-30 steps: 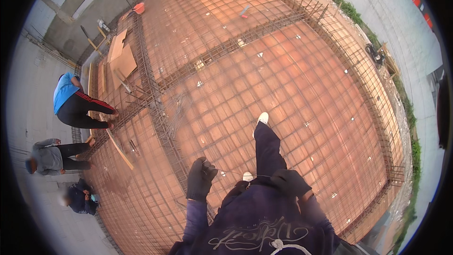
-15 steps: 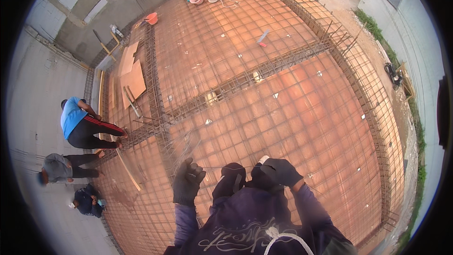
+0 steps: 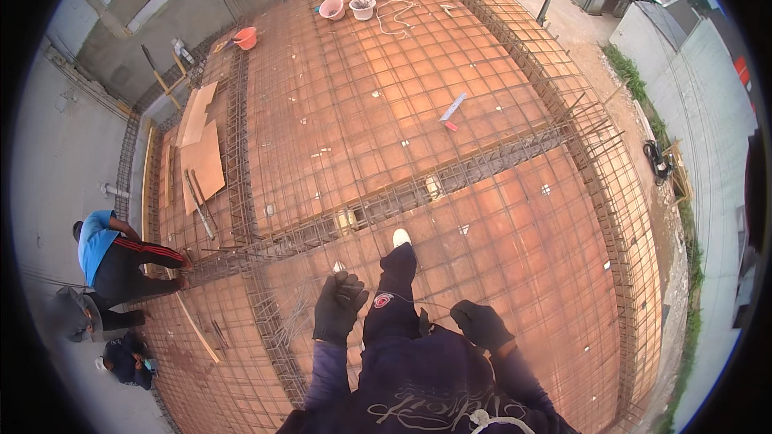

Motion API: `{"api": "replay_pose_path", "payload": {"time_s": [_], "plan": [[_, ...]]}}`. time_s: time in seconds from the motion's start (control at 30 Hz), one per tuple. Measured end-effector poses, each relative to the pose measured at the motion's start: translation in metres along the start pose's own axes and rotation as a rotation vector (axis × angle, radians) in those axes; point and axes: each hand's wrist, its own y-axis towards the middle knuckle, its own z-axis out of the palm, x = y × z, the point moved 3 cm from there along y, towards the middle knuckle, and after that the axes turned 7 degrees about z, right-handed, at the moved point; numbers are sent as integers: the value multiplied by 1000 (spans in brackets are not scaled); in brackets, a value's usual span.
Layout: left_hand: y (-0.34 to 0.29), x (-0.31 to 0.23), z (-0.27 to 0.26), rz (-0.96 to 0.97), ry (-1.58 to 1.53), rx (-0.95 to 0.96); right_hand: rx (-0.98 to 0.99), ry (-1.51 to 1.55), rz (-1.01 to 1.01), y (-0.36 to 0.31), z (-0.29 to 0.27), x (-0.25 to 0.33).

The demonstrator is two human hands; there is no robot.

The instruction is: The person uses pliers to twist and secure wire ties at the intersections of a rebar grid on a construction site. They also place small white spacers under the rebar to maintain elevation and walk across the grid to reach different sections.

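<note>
My left hand [image 3: 338,305], in a dark glove, is closed in front of my body. A loose bundle of thin tie wire [image 3: 297,313] shows beside it and appears to trail from its grip. My right hand [image 3: 482,325], gloved too, has its fingers pinched together. A thin strand of wire [image 3: 436,304] runs toward it from between my hands. Below both hands lies a grid of steel rebar [image 3: 515,273] over reddish-brown formwork boards. My leg [image 3: 396,281], in dark trousers with a white-toed shoe, is stretched forward onto the grid between my hands.
A rebar beam cage [image 3: 378,207] crosses ahead. Buckets [image 3: 363,8] and a pale rope stand far off; a handsaw [image 3: 453,111] lies on the mesh. Loose boards [image 3: 203,162] lie at left. One person in a blue shirt [image 3: 98,245] bends there, with two others nearby.
My foot has stepped forward onto the mesh, and the view has shifted with my body. Both hands stay in front of me, and the wire strand between them now shows more clearly.
</note>
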Motion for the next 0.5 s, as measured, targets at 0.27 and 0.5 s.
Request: {"api": "replay_pose_path", "payload": {"time_s": [0.27, 0.5], "plan": [[180, -81, 126, -18, 39, 39, -85, -185, -126, 156, -97, 77], [246, -130, 161, -9, 9, -127, 11, -83, -177, 244, -152, 132]]}}
